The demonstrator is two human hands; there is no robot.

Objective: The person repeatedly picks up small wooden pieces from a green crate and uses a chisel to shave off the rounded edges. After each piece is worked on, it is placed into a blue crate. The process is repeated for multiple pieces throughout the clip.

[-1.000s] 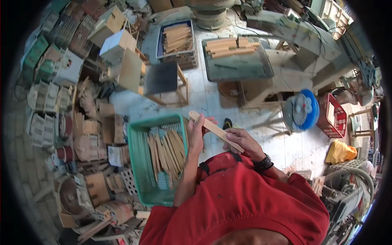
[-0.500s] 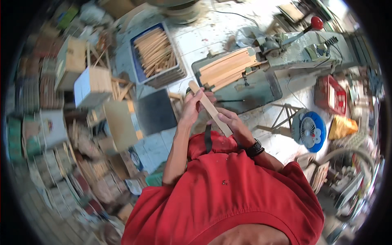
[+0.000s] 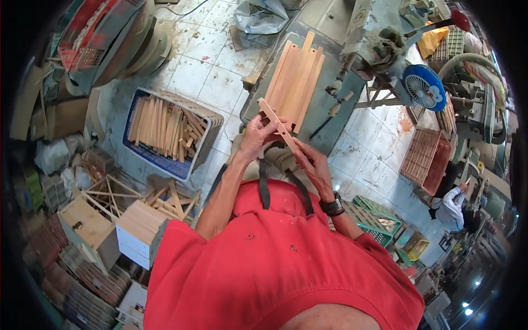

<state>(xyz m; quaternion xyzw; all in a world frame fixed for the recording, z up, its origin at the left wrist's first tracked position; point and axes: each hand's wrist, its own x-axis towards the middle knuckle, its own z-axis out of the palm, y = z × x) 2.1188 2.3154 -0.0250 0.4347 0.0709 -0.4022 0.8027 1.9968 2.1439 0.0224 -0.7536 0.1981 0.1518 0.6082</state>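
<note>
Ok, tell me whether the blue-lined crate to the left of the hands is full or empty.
The crate is not empty: wooden strips cover most of its inside; how deep they lie, I cannot tell.

From the slim pale wooden strip (image 3: 270, 112), I could pass left over white tiled floor (image 3: 220, 88); ahead, a flat brown wooden stack (image 3: 294, 82) and dark knobbed metal fitting (image 3: 334, 86) obstruct me
</note>
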